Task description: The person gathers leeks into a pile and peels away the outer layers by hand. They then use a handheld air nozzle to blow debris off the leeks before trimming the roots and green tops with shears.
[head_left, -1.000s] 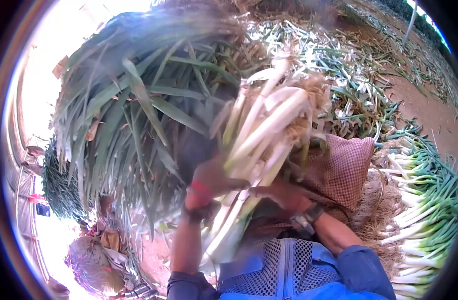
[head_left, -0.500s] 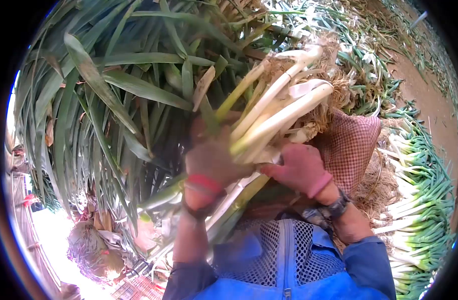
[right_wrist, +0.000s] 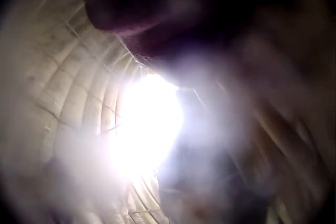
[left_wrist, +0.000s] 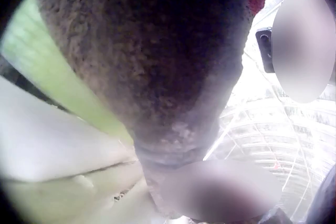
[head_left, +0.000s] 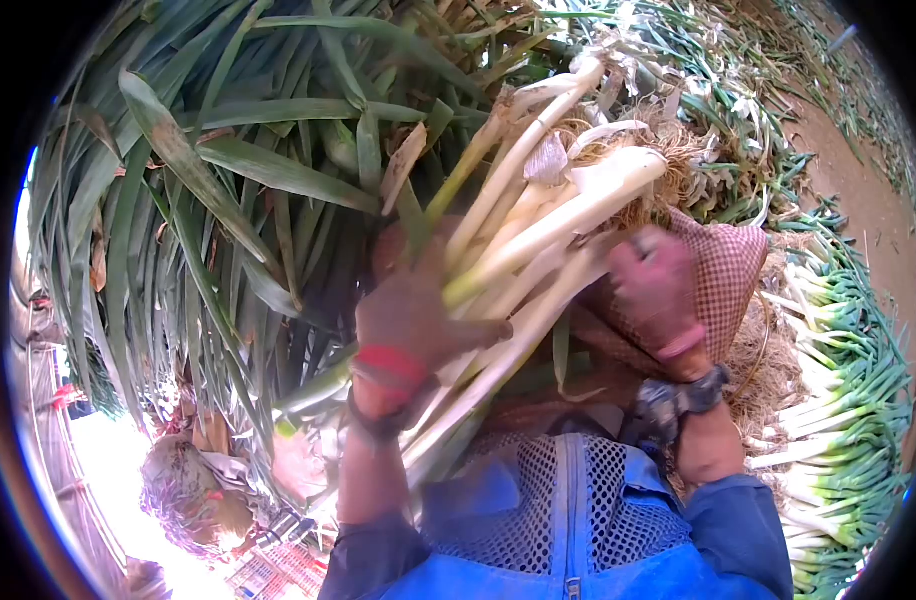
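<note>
In the head view my left hand (head_left: 408,310), in a dark glove with a red cuff, grips a bundle of leeks (head_left: 558,225) around the stalks. Their white, rooty ends point up and right. My right hand (head_left: 663,290), in a pinkish glove, is curled at the end of a pale outer leaf (head_left: 576,268), near the roots, and pinches it. A thin loose strip (head_left: 562,350) hangs below the stalks. In the left wrist view the gloved left hand (left_wrist: 152,50) lies against pale green and white stalks (left_wrist: 58,134). The right wrist view is dark and blurred.
A big heap of long green leek leaves (head_left: 228,180) stands at the left. Cleaned leeks (head_left: 828,430) lie in a row at the right. A checked cloth (head_left: 728,270) is beside my right hand; leaf scraps (head_left: 718,120) cover the ground beyond.
The right hand has moved up and right along the stalks, from beside the left hand toward the roots. The left hand keeps its grip. The head view has shifted, with the leaf heap now nearer.
</note>
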